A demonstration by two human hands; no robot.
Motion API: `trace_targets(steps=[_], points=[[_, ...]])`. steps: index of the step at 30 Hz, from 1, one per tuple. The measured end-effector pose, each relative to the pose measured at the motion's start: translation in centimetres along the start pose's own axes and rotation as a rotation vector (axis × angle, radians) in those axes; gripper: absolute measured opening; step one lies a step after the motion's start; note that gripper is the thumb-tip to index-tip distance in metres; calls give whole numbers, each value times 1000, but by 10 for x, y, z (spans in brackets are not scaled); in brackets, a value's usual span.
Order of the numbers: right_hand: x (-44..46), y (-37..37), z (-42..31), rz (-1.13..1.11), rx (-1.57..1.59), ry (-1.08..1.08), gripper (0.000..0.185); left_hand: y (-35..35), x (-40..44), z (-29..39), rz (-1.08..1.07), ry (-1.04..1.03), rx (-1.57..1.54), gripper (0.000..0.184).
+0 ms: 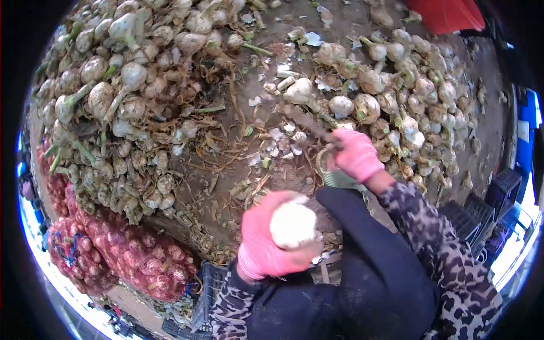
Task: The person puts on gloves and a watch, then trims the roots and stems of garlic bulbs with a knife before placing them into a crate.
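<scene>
A pink glove covers my left hand (266,241), whose fingers are wrapped round a large white garlic bulb (293,225) above my lap. My right hand (356,154), in a pink glove too, is closed on a thin tool (309,123), blurred and pointing up and left; its exact kind cannot be made out. Beyond my right hand lies a heap of garlic bulbs (368,107), some with stems. Loose peels and cut stem pieces (280,141) are scattered on the ground between my hands and the heaps.
A large pile of untrimmed garlic (133,76) fills the left side. Red mesh sacks of bulbs (144,255) lie at the lower left, beside a dark crate (209,292). More dark crates (462,218) stand at the right, and a red container (447,14) at the top right.
</scene>
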State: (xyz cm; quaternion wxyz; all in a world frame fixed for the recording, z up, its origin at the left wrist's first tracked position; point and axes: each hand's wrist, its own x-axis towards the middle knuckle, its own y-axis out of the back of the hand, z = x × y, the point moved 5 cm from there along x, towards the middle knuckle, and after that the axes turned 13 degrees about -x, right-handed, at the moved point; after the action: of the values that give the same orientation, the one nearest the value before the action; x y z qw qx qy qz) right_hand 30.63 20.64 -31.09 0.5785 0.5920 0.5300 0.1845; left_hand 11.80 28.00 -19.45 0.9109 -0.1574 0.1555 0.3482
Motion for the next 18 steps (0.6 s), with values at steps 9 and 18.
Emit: trace_targets(steps=[9, 18], points=[[-10, 35, -80, -501, 1458, -143, 36, 26, 31, -48, 249, -174, 159, 96], [-2, 53, -86, -22, 456, 417, 30, 43, 26, -80, 372, 3, -50, 31]])
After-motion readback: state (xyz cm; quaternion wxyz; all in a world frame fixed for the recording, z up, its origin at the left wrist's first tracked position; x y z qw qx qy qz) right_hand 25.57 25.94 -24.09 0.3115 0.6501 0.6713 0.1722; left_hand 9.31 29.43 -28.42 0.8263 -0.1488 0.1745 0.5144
